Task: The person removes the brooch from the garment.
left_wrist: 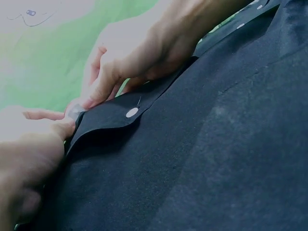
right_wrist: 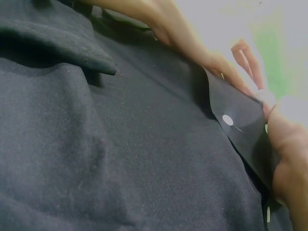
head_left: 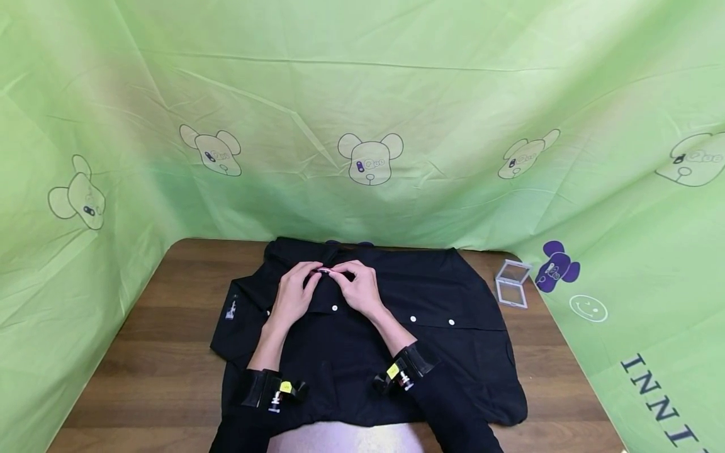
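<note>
A black shirt with white buttons lies spread out. Both hands meet at the far part of its button strip, fingertips almost touching. My left hand pinches the strip's edge between thumb and fingers. From the other side, my right hand pinches the same edge. Between the fingertips shows a small pale, shiny piece, partly covered; its kind cannot be told. A white button with a loose thread sits on the strip close to the hands.
Beneath the shirt is a brown wooden table. A clear, hinged square case lies unfolded at the right edge. Green printed cloth hangs around the back and sides. A sleeve with a small pale print is folded at left.
</note>
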{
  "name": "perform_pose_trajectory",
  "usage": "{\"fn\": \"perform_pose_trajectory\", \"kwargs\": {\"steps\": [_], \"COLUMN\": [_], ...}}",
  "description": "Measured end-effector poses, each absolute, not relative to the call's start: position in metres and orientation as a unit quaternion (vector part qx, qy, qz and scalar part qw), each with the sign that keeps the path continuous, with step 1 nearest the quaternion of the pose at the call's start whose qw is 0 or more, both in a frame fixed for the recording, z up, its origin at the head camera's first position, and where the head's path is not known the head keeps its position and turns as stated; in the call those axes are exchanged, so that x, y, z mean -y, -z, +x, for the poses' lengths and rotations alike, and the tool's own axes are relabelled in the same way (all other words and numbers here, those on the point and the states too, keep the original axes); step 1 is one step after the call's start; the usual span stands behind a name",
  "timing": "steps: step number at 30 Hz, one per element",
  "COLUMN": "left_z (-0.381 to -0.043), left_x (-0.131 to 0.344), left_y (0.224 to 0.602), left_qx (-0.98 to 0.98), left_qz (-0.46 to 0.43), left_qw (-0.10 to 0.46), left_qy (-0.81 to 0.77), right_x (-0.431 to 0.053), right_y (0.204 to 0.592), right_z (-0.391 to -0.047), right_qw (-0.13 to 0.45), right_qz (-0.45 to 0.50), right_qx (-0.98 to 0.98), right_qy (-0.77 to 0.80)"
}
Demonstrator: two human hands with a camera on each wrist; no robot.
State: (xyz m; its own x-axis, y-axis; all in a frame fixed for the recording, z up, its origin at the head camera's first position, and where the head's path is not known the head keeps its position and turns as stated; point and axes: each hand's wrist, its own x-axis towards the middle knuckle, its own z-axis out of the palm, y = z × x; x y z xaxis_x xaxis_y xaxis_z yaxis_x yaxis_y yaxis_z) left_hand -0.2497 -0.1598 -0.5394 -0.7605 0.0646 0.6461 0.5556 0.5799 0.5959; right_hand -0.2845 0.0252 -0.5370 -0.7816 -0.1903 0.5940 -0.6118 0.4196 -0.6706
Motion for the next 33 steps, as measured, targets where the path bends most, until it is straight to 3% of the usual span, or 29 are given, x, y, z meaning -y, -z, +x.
{"fn": "perform_pose_trajectory", "kwargs": {"steps": [18, 33], "left_z": [-0.251, -0.249], "left_x": [0.159, 0.160], "left_y": [0.540, 0.534], "left_qx": [0.850, 0.858], "left_qz": [-0.154, -0.161], "left_qw": [0.292, 0.295], "left_qy": [0.410, 0.387], "right_x": [-0.029, -0.033], "right_y": [0.533, 0.524], "right_z": [-0.285, -0.282], "right_qw": [0.176, 0.215], "right_qz": [0.250, 0.318], "right_qx": [0.832, 0.849], "right_qy": [-0.463, -0.363]}}
